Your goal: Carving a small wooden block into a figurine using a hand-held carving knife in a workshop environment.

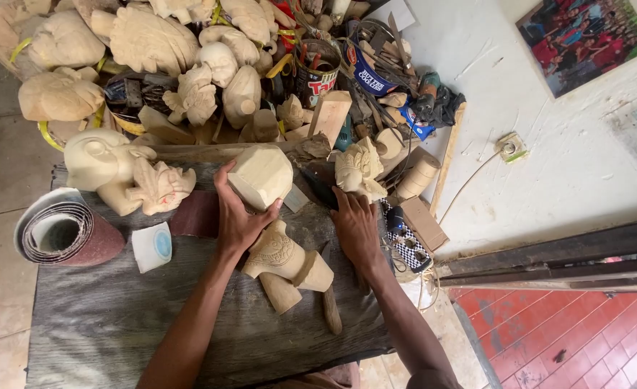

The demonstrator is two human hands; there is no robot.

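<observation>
My left hand clasps the pale faceted wood block at twelve o'clock on the bench — right hand lies flat, fingers together. Next, I judge: a steadier two-handed grip.

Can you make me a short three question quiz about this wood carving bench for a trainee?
1. True or false: the left hand grips the pale faceted wooden block.
2. What lies at the left edge of the dark cloth-covered bench? A) rolled reddish-brown sandpaper B) a metal vice C) a paint bucket
3. Which hand rests beside the small pale carved figure?

Key
1. True.
2. A, the rolled reddish-brown sandpaper.
3. The right hand; whether it touches the figure cannot be told.
</observation>
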